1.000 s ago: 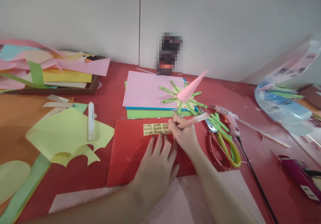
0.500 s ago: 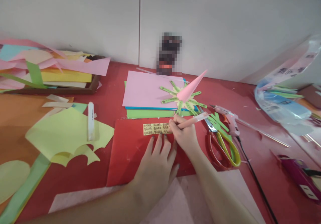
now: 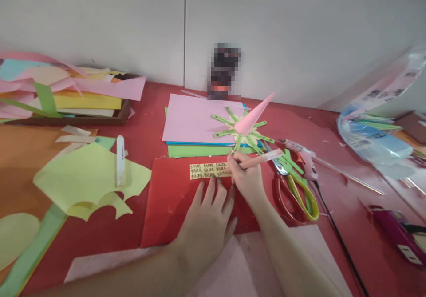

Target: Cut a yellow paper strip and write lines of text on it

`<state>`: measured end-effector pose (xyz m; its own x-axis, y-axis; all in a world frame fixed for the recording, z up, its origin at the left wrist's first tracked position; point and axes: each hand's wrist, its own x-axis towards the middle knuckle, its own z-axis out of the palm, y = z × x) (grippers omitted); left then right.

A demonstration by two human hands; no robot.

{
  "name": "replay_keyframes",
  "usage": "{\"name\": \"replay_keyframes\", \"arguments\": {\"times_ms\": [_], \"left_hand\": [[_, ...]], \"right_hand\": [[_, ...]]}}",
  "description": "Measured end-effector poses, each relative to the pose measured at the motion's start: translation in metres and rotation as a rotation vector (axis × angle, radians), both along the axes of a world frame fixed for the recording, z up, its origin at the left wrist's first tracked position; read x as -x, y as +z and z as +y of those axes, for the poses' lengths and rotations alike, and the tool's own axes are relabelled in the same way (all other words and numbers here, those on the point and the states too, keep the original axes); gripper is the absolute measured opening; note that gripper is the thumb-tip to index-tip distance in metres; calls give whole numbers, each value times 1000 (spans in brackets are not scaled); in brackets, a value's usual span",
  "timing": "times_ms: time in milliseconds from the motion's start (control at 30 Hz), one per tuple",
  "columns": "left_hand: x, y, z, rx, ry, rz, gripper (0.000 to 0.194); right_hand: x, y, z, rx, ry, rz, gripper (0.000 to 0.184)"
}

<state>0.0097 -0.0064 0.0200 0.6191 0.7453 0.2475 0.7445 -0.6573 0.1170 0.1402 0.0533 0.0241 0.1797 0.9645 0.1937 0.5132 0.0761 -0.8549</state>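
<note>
My right hand (image 3: 248, 179) grips a pink pen (image 3: 258, 160), its tip end over the right part of a small pale yellow paper strip (image 3: 203, 171). Rows of dark handwritten characters cover much of the strip. My left hand (image 3: 208, 212) lies flat with fingers spread, its fingertips at the strip's lower edge. Under both hands is a red sheet or board (image 3: 166, 208). Just beyond them, a pink paper cone (image 3: 251, 117) stands on a flower-like piece with green lettered strips (image 3: 224, 133) radiating from it. My right hand hides the strip's right end.
Scissors (image 3: 294, 199) with red and yellow handles lie right of my right hand, beside a pink glue gun (image 3: 304, 157) with a black cord. Stacked coloured paper (image 3: 196, 119) sits behind. At left are yellow-green paper (image 3: 86, 177), a white capped pen (image 3: 120, 161) and a tray (image 3: 100, 120) of scraps.
My right hand has shifted slightly right along the strip, and a little more writing shows on its bottom row. My left hand stays in place.
</note>
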Motion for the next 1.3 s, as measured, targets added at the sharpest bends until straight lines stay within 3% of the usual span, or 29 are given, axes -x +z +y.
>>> {"name": "replay_keyframes", "arguments": {"times_ms": [333,600,1300], "left_hand": [[-1,-1,0,-14,-2,-6,37],[0,0,-1,30,4,1,37],[0,-1,0,-13,-4,4,38]], "right_hand": [[-2,-2,0,-11,42,-68,32],[-1,-1,0,-29,-27,-36,31],[0,1,-1,-22,-51,-42,30]]}}
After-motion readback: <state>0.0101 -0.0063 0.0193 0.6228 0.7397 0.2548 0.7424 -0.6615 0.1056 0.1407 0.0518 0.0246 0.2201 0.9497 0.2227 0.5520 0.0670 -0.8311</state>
